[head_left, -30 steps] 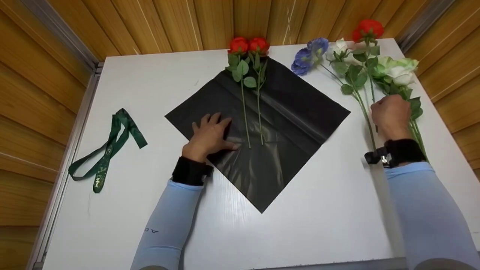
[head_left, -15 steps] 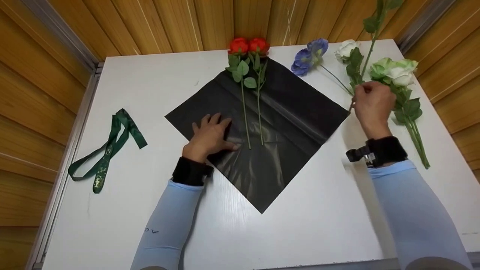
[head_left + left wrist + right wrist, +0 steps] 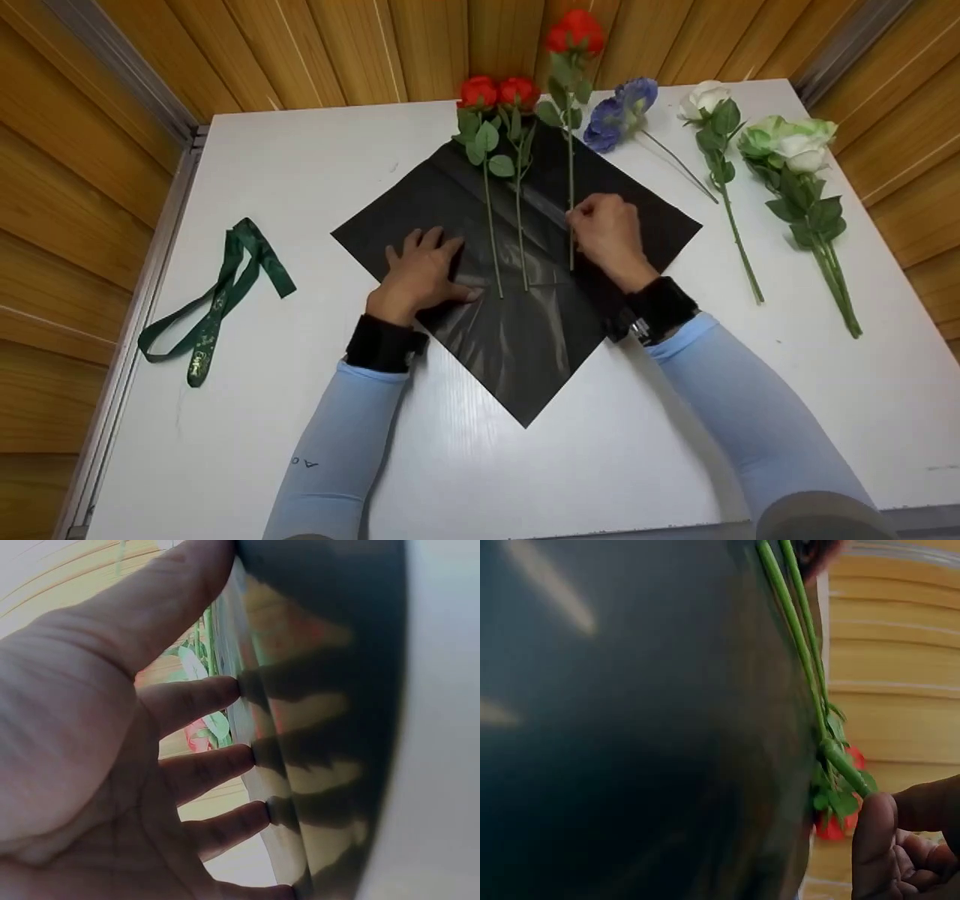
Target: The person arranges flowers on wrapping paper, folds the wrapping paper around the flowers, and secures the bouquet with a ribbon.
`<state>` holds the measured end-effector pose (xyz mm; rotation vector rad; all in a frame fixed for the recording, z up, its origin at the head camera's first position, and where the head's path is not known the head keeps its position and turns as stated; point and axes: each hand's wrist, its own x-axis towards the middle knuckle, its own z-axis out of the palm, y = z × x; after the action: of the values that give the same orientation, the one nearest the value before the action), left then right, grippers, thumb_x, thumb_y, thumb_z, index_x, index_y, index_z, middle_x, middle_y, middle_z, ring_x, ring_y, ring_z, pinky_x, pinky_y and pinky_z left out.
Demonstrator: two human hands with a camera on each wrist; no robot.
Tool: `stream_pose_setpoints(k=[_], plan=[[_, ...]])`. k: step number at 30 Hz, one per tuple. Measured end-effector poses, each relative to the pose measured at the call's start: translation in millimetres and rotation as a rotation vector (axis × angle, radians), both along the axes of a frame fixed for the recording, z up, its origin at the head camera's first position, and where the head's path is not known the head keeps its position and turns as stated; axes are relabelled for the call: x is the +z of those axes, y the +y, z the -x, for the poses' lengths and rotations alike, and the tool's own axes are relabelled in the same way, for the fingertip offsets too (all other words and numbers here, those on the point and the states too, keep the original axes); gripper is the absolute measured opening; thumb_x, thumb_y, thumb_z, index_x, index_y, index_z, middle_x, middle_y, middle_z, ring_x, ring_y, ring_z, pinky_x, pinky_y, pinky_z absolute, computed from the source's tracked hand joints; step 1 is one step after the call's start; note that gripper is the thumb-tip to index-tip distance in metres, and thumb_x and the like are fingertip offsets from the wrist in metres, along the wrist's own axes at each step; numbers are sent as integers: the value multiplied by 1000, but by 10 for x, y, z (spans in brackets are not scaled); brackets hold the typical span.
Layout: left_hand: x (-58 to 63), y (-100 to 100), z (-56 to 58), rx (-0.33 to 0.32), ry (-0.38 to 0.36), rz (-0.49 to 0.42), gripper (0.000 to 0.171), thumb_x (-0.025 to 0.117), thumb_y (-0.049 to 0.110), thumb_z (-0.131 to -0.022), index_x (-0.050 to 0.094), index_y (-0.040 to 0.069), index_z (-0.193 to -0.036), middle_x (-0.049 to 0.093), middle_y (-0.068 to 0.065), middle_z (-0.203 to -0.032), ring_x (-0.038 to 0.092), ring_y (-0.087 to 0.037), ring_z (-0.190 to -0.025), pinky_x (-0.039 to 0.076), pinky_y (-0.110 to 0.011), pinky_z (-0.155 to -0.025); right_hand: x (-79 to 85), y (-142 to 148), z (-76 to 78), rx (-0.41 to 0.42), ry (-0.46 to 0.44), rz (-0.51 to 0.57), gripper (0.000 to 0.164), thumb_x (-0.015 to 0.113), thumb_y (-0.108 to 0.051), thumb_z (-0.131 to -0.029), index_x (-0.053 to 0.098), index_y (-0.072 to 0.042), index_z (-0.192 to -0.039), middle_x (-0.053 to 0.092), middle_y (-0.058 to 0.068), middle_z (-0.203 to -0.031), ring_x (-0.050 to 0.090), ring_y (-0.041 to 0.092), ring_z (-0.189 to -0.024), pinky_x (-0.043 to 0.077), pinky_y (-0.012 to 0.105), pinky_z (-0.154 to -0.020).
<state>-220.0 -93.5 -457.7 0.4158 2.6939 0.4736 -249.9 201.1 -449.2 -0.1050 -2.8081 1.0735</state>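
Note:
My left hand presses the left side of a black wrapping sheet, fingers spread; the left wrist view shows its fingertips against the glossy surface. Between thumb and fingers, my right hand pinches the stem of a red rose, held over the sheet's right half with its bloom pointing to the back. The right wrist view shows the stem's cut end sticking out past the thumb. Two more red roses lie side by side on the sheet, blooms over its far corner and stems toward me.
Right of the sheet lie a blue flower, a white rose and a bunch of green-white flowers. A green ribbon lies looped at the left of the white table. Wooden panels stand behind the table.
My right hand has lifted a red rose from among the flowers on the right and carried it left over the black sheet. My left hand has stayed in place.

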Motion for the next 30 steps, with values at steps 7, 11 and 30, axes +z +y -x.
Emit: stream_pose_setpoints(k=[7, 11, 30], plan=[[1, 12, -2, 0, 8, 2, 97, 80, 58, -89, 35, 21, -167, 21, -16, -175, 12, -46, -161, 12, -79, -120, -148, -118, 39, 23, -119, -43, 23, 65, -19, -99, 74, -8, -80, 71, 4, -64, 64, 12, -49, 54, 29, -58], [4, 9, -4, 2, 6, -12, 97, 79, 60, -89, 35, 22, -167, 20, -16, -175, 11, -45, -162, 11, -79, -120, -187, -116, 69, 56, -116, -110, 37, 64, -15, -96, 54, -16, -61, 51, -5, -53, 54, 18, -52, 45, 34, -61], [-4, 0, -19, -3, 27, 1, 97, 79, 61, -89, 36, 21, -166, 22, -16, -174, 13, -47, -161, 13, -80, -120, -185, -159, 60, 148, -54, -165, 17, 65, -11, -96, 73, -1, -85, 76, 20, -90, 73, 44, -88, 57, 56, -79]])
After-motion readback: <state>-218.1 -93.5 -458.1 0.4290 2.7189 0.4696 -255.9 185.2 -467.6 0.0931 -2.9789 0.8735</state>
